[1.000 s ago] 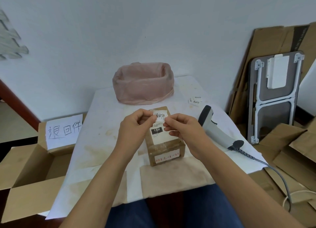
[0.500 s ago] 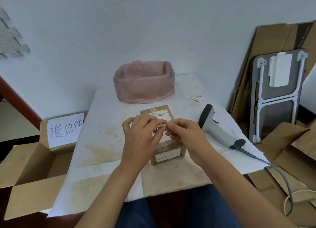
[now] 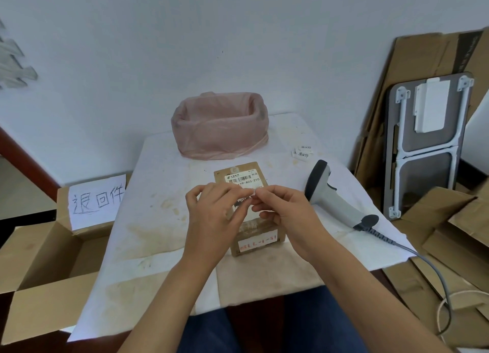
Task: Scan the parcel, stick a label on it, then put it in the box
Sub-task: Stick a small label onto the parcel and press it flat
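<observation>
A small brown cardboard parcel with a white barcode sticker lies in the middle of the white table. My left hand and my right hand hover just above the parcel's top, fingertips pinched together on a small white label that is mostly hidden between them. The grey handheld scanner lies on the table to the right of the parcel. An open cardboard box with a handwritten paper sign stands on the floor at the left.
A pink plastic-lined basket sits at the table's far side. A few spare white labels lie right of it. Flattened cardboard and a folded grey table lean at the right. The scanner's cable trails off the table's right edge.
Both hands have dropped lower with the label, from above the parcel's far end to close over its top. The parcel's barcode sticker is now uncovered.
</observation>
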Demonstrator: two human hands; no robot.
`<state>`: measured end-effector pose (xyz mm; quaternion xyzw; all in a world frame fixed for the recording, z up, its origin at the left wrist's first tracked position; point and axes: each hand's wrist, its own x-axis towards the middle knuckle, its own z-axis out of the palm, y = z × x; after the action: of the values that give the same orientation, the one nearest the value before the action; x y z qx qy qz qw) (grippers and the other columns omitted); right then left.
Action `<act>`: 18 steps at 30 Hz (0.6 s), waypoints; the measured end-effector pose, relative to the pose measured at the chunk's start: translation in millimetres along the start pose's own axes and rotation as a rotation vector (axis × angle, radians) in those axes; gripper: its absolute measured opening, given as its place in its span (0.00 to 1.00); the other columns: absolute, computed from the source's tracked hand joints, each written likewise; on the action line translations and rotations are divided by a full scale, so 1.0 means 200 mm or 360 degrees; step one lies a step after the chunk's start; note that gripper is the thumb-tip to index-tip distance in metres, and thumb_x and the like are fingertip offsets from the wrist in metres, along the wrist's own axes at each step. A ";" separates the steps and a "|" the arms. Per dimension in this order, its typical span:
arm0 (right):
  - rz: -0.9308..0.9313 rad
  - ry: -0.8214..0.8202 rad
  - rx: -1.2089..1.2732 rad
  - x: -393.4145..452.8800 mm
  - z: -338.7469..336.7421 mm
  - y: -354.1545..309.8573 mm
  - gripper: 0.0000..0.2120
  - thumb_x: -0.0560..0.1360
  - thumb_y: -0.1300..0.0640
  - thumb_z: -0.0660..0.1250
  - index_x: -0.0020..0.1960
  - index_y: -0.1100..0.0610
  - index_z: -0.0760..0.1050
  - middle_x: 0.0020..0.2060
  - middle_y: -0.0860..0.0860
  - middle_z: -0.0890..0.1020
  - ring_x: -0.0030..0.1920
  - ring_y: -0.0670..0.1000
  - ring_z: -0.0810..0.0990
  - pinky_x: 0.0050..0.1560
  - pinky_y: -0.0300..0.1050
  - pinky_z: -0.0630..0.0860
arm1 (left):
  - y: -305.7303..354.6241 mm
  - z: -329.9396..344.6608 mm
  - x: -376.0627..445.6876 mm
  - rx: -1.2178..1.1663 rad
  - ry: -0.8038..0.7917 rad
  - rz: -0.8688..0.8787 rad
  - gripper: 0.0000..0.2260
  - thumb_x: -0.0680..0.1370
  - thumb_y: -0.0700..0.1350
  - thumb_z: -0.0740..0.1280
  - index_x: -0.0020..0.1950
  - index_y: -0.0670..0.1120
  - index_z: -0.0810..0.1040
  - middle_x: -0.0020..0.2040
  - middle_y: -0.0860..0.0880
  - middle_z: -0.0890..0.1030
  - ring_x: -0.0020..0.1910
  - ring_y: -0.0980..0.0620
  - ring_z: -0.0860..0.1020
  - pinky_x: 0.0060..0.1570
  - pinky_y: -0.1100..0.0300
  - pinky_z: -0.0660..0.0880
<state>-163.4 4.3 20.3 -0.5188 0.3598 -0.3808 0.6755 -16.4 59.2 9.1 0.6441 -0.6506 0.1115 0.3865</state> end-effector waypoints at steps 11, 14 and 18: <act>-0.0023 -0.0016 -0.0041 -0.01 -0.01 0.00 0.06 0.77 0.59 0.68 0.46 0.56 0.84 0.40 0.51 0.85 0.42 0.46 0.83 0.47 0.42 0.76 | 0.02 -0.01 0.01 -0.0071 0.0006 -0.0039 0.05 0.75 0.50 0.70 0.50 0.54 0.84 0.48 0.56 0.84 0.51 0.59 0.74 0.58 0.55 0.61; -0.0019 -0.0008 -0.0047 -0.01 0.00 0.00 0.06 0.77 0.59 0.68 0.45 0.55 0.84 0.40 0.51 0.85 0.42 0.46 0.83 0.47 0.42 0.76 | 0.02 -0.01 0.01 -0.0064 0.0003 -0.0040 0.06 0.75 0.49 0.70 0.50 0.53 0.84 0.48 0.56 0.84 0.51 0.59 0.74 0.58 0.54 0.61; -0.0032 0.0020 -0.0059 -0.01 0.00 0.00 0.06 0.77 0.59 0.68 0.44 0.55 0.83 0.38 0.50 0.85 0.41 0.46 0.82 0.45 0.41 0.75 | 0.02 -0.02 0.01 -0.0077 -0.0018 -0.0048 0.07 0.76 0.51 0.69 0.50 0.54 0.84 0.48 0.56 0.83 0.51 0.60 0.74 0.58 0.54 0.62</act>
<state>-163.4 5.8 21.0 -0.5324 0.3658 -0.3842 0.6596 -19.0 61.0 13.5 0.6450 -0.6455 0.0862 0.3999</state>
